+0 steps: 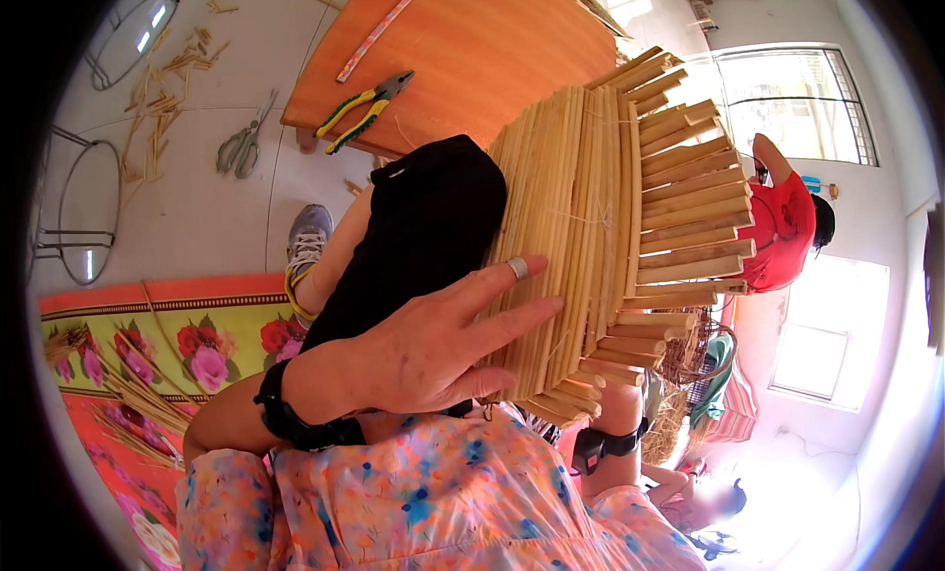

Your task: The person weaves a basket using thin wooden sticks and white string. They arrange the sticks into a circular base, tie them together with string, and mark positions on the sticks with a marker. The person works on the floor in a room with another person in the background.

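My left hand (443,340) lies across the lower left part of a panel of straw-coloured stalks (556,202), with its fingers stretched out and apart. Slender stalks run side by side along the panel, and fine thread crosses them. Thicker, short cut stalks (694,212) stick out in a row from its right side. The panel is tilted above my black-clothed knee (433,202). My right forearm (618,418), with a black band at the wrist, reaches up behind the panel. The panel hides my right hand and its fingers.
An orange table (472,49) holds pliers (369,108) with yellow-green handles and a patterned strip (384,30). Scissors (241,148) and stalk offcuts (162,98) lie on the tiled floor. Long stalks (143,399) rest on a floral cloth at left. A person in red (783,231) is at right.
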A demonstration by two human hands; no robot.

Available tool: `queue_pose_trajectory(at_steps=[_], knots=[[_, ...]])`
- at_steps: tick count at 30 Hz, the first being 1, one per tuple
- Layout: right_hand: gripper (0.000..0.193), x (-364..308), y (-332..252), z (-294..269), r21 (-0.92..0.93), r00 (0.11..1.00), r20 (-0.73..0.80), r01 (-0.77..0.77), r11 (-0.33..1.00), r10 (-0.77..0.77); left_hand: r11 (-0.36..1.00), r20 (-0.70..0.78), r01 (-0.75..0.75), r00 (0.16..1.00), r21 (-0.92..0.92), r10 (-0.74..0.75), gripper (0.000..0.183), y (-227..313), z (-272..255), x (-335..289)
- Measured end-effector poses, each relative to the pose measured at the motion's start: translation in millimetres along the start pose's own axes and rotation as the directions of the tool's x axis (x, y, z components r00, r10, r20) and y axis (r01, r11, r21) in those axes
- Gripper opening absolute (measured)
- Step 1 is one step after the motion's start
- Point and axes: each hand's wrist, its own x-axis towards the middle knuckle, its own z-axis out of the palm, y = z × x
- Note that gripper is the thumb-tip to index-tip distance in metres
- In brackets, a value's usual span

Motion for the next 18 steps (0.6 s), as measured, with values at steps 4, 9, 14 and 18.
queue_pose_trajectory(at_steps=[4,9,14,18], knots=[[0.031,12,-2,16,0.231,0.982,0.187,-0.036,0.972,-0.008,1.000,0.025,-0.007,1.000,0.016,0.007,0.077,9,2,1],[0.038,30,-14,47,0.451,0.928,0.353,-0.055,0.891,-0.121,0.997,0.067,0.001,0.998,0.083,-0.006,0.072,19,8,1],[0.050,35,-42,86,0.453,0.897,0.301,0.164,0.876,-0.324,0.990,0.078,0.038,0.996,0.135,-0.049,0.081,31,11,3],[0.052,38,-41,95,0.432,0.863,0.346,0.200,0.879,-0.367,0.990,-0.004,0.131,0.991,0.046,-0.131,0.083,50,11,9]])
